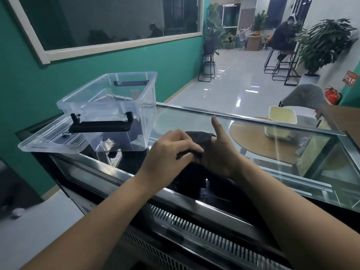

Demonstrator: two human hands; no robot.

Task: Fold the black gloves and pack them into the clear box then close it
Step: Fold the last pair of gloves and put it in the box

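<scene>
I am pinching the black glove (200,138) with my left hand (175,147). My right hand (220,152) is touching it, thumb up. Its fingers are hiding under the cloth, so I cannot tell their hold. The glove is lying on the glass top (185,117), running 12 to 6. The clear box (116,106) is sitting open at 10 o'clock, nearer my left hand.

1. The gloves (201,138) are plain black.
2. The box (97,102) is clear with black handles (99,128); the lid (44,145) is clear.
3. The wall (136,61) is teal; the window frame (124,48) is white.
4. The fire extinguisher (332,96) is red.
5. The tub (274,131) is cream.
</scene>
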